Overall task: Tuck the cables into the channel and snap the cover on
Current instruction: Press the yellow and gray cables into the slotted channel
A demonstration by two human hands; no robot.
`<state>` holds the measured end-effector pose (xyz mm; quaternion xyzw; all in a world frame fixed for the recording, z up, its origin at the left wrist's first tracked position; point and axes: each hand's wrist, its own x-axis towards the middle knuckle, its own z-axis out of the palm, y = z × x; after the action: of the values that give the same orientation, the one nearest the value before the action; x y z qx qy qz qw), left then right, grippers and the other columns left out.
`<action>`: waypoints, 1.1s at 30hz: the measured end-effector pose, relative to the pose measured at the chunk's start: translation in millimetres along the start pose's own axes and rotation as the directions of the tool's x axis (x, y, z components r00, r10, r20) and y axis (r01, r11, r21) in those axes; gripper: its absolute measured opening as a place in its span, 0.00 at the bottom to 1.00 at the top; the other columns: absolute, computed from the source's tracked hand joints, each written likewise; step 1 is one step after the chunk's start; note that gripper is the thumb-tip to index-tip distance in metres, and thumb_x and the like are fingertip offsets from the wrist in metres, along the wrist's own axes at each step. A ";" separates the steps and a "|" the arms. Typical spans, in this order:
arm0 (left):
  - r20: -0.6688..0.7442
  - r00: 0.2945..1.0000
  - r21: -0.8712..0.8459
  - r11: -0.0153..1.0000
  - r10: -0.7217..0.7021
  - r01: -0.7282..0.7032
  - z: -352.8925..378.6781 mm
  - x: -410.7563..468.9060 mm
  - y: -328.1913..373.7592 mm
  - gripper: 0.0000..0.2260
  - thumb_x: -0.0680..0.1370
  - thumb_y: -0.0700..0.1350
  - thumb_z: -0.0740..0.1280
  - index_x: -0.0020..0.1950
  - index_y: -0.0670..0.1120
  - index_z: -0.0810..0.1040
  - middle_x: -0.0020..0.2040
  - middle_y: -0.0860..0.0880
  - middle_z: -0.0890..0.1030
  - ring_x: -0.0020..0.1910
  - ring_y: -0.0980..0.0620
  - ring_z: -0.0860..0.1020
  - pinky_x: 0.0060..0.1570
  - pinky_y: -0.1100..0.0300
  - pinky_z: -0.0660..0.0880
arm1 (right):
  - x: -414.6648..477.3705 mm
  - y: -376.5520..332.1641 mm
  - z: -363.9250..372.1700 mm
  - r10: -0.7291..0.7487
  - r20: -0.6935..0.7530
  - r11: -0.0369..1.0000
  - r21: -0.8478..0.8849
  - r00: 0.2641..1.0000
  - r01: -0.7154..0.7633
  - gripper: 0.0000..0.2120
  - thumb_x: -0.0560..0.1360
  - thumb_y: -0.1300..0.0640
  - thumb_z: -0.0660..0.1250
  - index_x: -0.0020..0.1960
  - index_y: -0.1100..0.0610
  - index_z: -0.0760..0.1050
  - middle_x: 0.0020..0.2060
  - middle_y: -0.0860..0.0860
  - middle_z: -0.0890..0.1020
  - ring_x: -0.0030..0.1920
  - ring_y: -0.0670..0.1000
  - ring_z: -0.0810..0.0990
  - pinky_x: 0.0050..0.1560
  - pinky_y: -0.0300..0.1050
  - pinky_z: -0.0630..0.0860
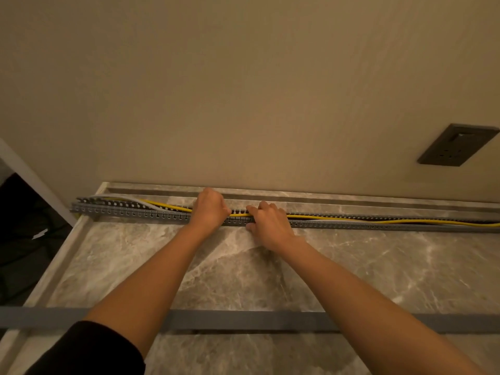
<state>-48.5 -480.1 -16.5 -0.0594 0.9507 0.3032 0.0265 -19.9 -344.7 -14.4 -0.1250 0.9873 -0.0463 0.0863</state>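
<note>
A long grey slotted cable channel (130,213) lies along the back of the marble counter, next to the wall. A yellow cable (378,221) and a grey cable (127,199) run along it; at the left both rise above the channel's slotted side. My left hand (209,209) is curled shut on the cables at the channel's middle. My right hand (267,221) rests beside it, fingers over the channel and thumb against its front wall. The flat grey cover (243,319) lies across the counter's front, under my forearms.
The marble counter (378,266) has a raised rim on the left and back. A dark wall socket (457,144) sits on the beige wall at the right. Dark space drops off left of the counter.
</note>
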 end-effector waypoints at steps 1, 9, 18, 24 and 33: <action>-0.006 1.000 -0.011 1.000 0.013 -0.013 0.1 -0.1 -0.4 0.05 0.72 0.39 0.70 0.39 0.38 0.79 0.47 0.40 0.80 0.47 0.44 0.78 0.48 0.53 0.74 | 0.1 -1.9 0.4 0.010 -0.005 1.000 -0.003 1.000 -0.010 0.20 0.79 0.54 0.59 0.70 0.57 0.65 0.63 0.58 0.72 0.64 0.59 0.70 0.65 0.57 0.66; -0.177 0.984 0.256 0.966 0.024 0.022 -37.5 1.1 -51.6 0.12 0.76 0.51 0.65 0.49 0.43 0.79 0.54 0.43 0.79 0.57 0.44 0.74 0.60 0.51 0.66 | 15.1 -31.9 -2.5 -0.039 -0.019 0.999 0.000 0.999 0.039 0.16 0.78 0.57 0.60 0.64 0.60 0.70 0.63 0.58 0.73 0.65 0.59 0.69 0.70 0.55 0.60; -0.037 0.998 0.174 0.983 0.059 -0.051 -56.9 7.9 -80.1 0.10 0.78 0.38 0.59 0.49 0.35 0.79 0.53 0.35 0.79 0.54 0.38 0.76 0.51 0.50 0.70 | 40.5 -102.1 3.6 -0.188 -0.029 0.979 0.079 0.982 0.189 0.16 0.79 0.56 0.59 0.64 0.61 0.69 0.61 0.60 0.74 0.62 0.61 0.72 0.63 0.53 0.65; -0.161 0.987 0.344 0.936 -0.016 0.071 -78.1 13.5 -103.6 0.16 0.79 0.49 0.58 0.50 0.39 0.81 0.53 0.38 0.81 0.56 0.40 0.77 0.59 0.51 0.68 | 52.2 -121.9 -3.4 -0.186 0.020 0.976 0.118 0.982 0.183 0.12 0.77 0.59 0.62 0.59 0.62 0.74 0.57 0.60 0.78 0.58 0.61 0.76 0.52 0.50 0.72; -0.103 0.994 0.286 0.958 0.037 -0.006 -101.2 18.4 -131.9 0.19 0.81 0.49 0.55 0.37 0.42 0.77 0.46 0.36 0.80 0.52 0.38 0.77 0.50 0.51 0.68 | 55.3 -118.6 -11.1 -0.191 0.074 0.975 0.131 0.979 0.181 0.14 0.77 0.57 0.63 0.61 0.60 0.74 0.56 0.60 0.78 0.56 0.61 0.76 0.50 0.48 0.72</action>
<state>-51.2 -647.3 -11.3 -0.0607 0.9851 0.1597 -0.0198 -46.4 -472.4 1.1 -0.2132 0.9619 -0.1095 0.1316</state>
